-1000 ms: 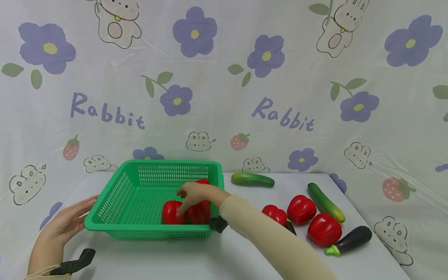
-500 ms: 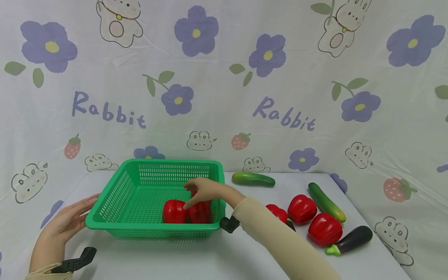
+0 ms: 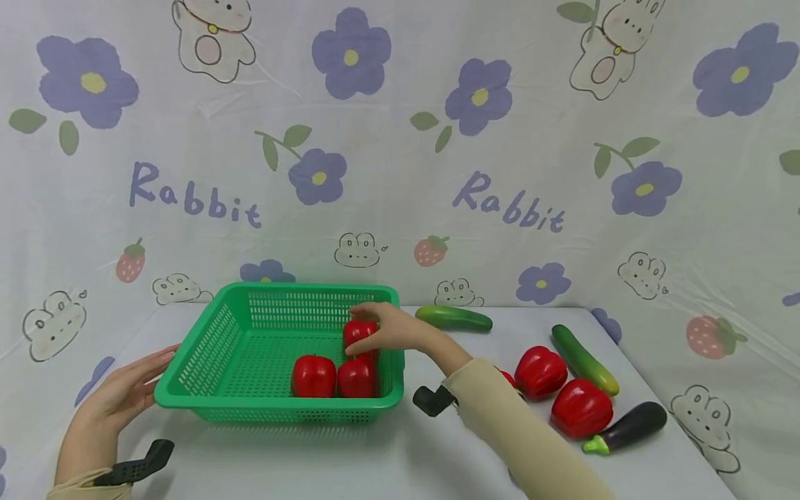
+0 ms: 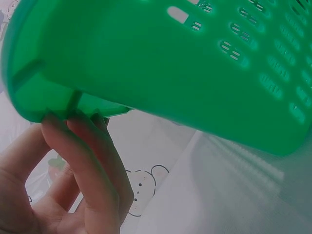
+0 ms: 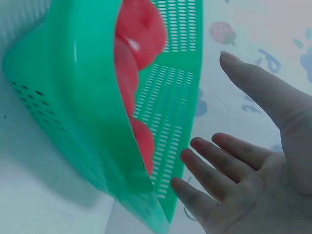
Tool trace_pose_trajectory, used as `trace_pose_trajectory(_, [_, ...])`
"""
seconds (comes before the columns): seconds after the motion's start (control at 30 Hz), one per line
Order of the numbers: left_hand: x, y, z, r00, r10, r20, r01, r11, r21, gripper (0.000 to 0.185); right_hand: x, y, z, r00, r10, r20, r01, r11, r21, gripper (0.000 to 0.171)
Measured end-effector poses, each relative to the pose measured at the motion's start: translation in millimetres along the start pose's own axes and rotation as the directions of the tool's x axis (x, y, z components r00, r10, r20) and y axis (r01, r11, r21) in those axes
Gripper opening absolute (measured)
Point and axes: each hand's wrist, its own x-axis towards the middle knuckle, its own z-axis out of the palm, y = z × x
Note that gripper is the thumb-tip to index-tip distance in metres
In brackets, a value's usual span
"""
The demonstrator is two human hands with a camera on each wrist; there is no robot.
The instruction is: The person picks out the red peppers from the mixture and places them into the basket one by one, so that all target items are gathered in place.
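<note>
The green plastic basket [image 3: 281, 403] stands on the white table with three red bell peppers in its right part: a front left pepper [image 3: 313, 376], a front right pepper [image 3: 357, 377] and a rear pepper [image 3: 359, 335]. My left hand [image 3: 119, 389] holds the basket's left rim; in the left wrist view its bent fingers [image 4: 87, 151] have their tips at the underside of the lip. Above the rear pepper is my right hand [image 3: 390, 328], thumb and fingers spread. The right wrist view shows this hand [image 5: 248, 170] with nothing between its fingers, beside the basket's wall [image 5: 87, 97].
On the right of the table lie more red bell peppers [image 3: 581, 408], a dark eggplant [image 3: 631, 426] and a green cucumber [image 3: 581, 357]. Another cucumber [image 3: 453, 319] lies behind, near the patterned cloth [image 3: 400, 139]. My right sleeve [image 3: 512, 423] partly covers one pepper.
My right hand has moved from over the front peppers toward the back right, over the rear pepper. The peppers in the basket show more fully. The left hand stays at the rim.
</note>
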Motion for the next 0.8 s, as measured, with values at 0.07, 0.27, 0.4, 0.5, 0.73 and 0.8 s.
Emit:
trace_pose_trajectory(0.07, [-0.1,0.2,0.3,1.000,0.000,0.002,0.000,1.000,0.001,0.021,-5.4,2.3,-4.7,1.000,-0.005,-0.024,0.006,1.000,0.011,0.071])
trace_pose_trajectory(0.27, [-1.0,1.5,0.8,1.000,0.000,-0.005,0.000,1.000,0.004,0.020,-21.1,14.4,-16.5,0.995,0.000,-0.098,0.004,0.999,0.046,0.070])
trace_pose_trajectory(0.4, [-1.4,2.5,0.5,1.000,-0.006,-0.018,0.006,1.000,0.018,0.019,-31.5,22.7,-23.0,0.989,0.014,-0.145,-0.005,0.998,0.061,0.071])
trace_pose_trajectory(0.5, [-1.5,3.0,0.0,1.000,-0.013,-0.026,0.013,1.000,0.025,0.019,-39.1,27.8,-26.7,0.985,0.026,-0.172,-0.016,0.998,0.056,0.074])
trace_pose_trajectory(0.73, [-1.4,2.6,-1.7,1.000,-0.005,-0.016,0.005,1.000,0.018,0.020,-53.5,42.6,-35.1,0.973,0.031,-0.230,-0.021,0.999,0.043,0.077])
trace_pose_trajectory(0.8, [-1.1,2.4,-2.2,1.000,-0.002,-0.012,0.002,1.000,0.019,0.020,-57.6,48.0,-38.1,0.971,0.033,-0.235,-0.022,0.999,0.047,0.077])
